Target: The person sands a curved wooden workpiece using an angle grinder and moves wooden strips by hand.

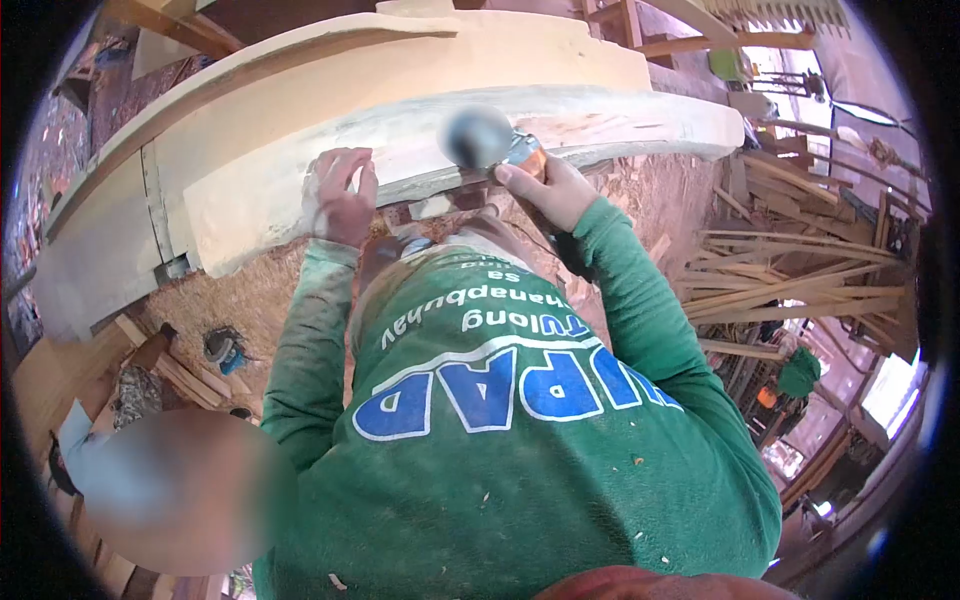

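Observation:
My right hand (562, 196) grips an angle grinder (528, 153) with an orange and metallic body. Its working end lies over a long, pale, curved wooden plank (640, 122); a blur hides the disc, so I cannot tell whether it touches the wood. Dust covers my left hand (342, 192), which rests at the plank's near edge, left of the grinder. Its fingers are bent and partly apart, and I see nothing held in them. A dark cord or hose (570, 250) hangs below my right wrist.
Behind the plank lies a wider pale board (540, 62) with a raised curved strip. Wood strips (800, 270) are piled at right. Sawdust covers the ground (235, 305), where a small round container (226, 352) sits. Another person (165, 490) is close at lower left.

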A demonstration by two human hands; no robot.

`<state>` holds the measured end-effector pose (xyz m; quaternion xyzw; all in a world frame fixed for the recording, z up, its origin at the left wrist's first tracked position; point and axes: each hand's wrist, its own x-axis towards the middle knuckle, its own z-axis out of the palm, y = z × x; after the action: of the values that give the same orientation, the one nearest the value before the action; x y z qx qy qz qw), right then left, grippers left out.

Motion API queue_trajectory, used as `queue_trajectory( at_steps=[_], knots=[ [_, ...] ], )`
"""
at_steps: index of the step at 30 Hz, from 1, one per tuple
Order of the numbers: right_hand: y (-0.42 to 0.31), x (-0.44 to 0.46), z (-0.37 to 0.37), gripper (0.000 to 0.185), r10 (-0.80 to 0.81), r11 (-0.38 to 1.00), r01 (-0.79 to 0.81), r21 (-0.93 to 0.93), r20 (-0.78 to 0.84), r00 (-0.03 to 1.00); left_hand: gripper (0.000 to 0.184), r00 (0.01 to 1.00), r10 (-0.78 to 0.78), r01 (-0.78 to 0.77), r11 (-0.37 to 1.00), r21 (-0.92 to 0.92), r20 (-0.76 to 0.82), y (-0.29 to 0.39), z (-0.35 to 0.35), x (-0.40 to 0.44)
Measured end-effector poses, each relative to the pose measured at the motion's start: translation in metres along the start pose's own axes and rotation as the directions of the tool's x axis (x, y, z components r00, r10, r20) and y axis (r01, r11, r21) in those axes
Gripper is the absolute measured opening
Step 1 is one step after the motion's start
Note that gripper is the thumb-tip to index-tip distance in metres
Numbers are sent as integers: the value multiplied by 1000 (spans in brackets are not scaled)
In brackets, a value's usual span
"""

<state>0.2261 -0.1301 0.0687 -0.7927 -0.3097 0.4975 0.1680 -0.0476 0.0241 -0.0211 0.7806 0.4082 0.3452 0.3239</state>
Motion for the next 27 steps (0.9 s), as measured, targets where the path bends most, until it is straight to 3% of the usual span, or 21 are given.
queue_trajectory(
  at_steps=[1, 4, 7, 10, 13, 20, 27],
  knots=[
    [8, -2, -4, 79, -58, 997, 59, 44, -22, 998, 15, 999, -34, 35, 998, -42, 10, -1, 9, 3],
    [22, -10, -16, 75, -69, 995, 72, 71, -39, 997, 18, 990, 57, -70, 992, 106, 126, 10, 18, 18],
    [20, -21, -26, 72, -63, 993, 67, 94, -42, 997, 19, 980, 94, -115, 986, 118, 175, 17, 32, 28],
    [19, -28, -42, 70, -27, 993, 35, 115, -71, 997, 26, 960, 13, -36, 996, 78, 279, 24, 50, 32],
    [33, -30, -65, 70, 9, 989, 4, 147, -89, 996, 31, 932, 88, -152, 975, 159, 352, 37, 67, 38],
    [65, -28, -100, 66, -26, 980, 49, 193, -122, 992, 35, 919, -21, -77, 970, 230, 395, 60, 98, 53],
    [90, -31, -152, 70, 112, 979, -83, 188, -148, 983, 36, 950, 40, -152, 926, 345, 310, 70, 121, 54]
  ],
)
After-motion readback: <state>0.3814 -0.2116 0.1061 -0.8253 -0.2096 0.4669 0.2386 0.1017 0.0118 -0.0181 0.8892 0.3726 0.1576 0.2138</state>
